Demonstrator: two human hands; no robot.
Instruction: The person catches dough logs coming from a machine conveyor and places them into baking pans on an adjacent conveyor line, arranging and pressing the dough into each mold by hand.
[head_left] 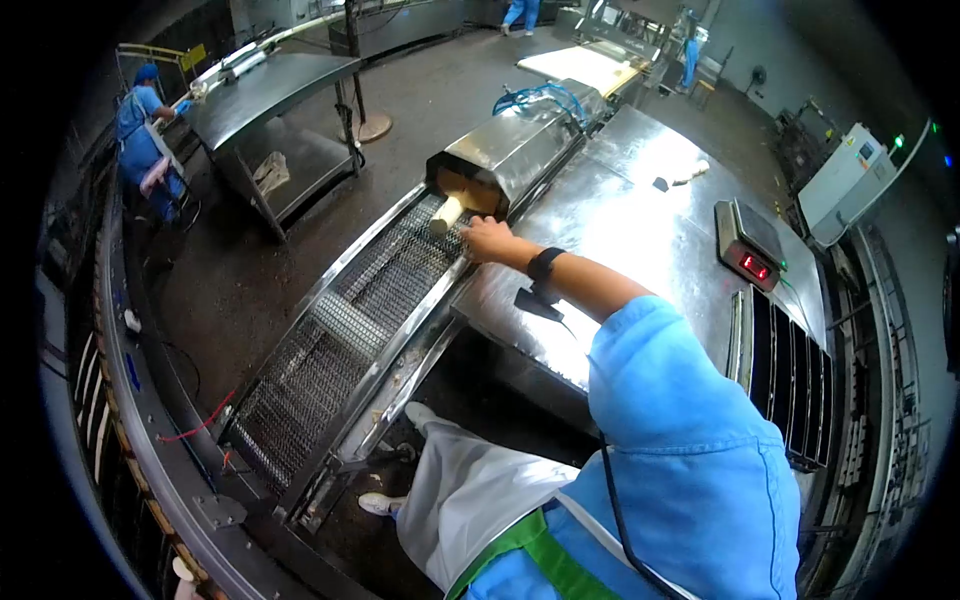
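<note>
My right hand [487,241], with a dark band on its wrist, reaches over the near rail of the mesh conveyor [345,320]. Its fingers point toward a pale dough roll [447,214] and are slightly bent, apart from one another. Whether a fingertip touches the roll I cannot make out. The roll lies on the mesh at the mouth of a metal hood [510,150], where more tan material shows inside. My left hand is out of view.
A steel table [620,230] adjoins the conveyor, bearing a scale [750,245] with a red display and a dark object [540,303]. Black slotted trays [790,370] stand at its right end. A co-worker [148,140] stands by another steel table [265,95].
</note>
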